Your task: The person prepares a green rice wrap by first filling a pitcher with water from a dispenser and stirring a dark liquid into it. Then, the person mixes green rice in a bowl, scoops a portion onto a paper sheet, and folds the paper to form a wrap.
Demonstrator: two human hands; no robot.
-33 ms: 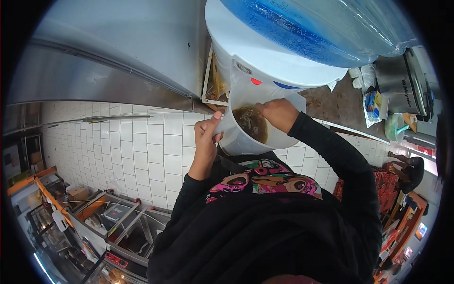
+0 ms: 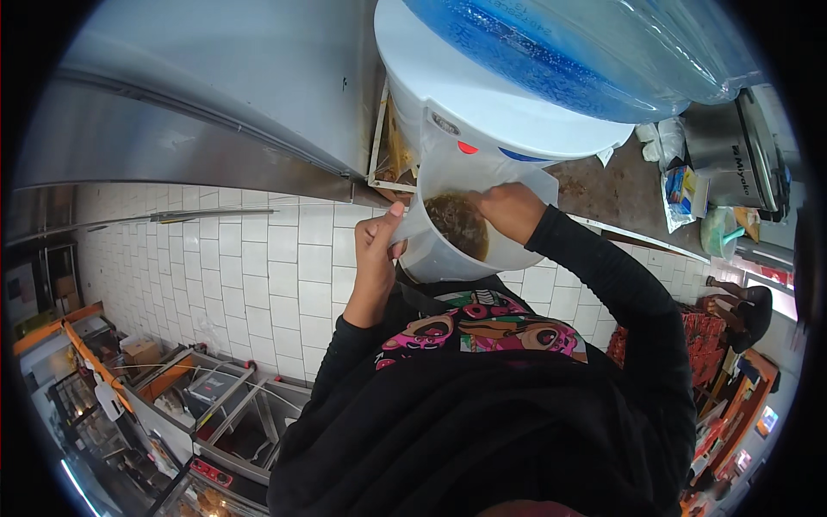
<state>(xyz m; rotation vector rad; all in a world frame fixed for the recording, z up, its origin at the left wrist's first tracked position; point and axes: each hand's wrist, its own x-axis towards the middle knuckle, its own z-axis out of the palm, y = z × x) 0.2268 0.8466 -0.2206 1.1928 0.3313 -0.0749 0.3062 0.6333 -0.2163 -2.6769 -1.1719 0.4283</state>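
Pitcher [image 2: 448, 233] tilted, mouth toward dispenser [image 2: 482, 103].

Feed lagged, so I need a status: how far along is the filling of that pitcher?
Done: the translucent pitcher already holds brown liquid. In hand: left hand and right hand hold it at the white water dispenser. Left: much of it above the liquid looks unfilled.

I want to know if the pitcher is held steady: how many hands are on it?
2. The left hand grips the pitcher at its left rim; the right hand holds its right rim, under the water dispenser.
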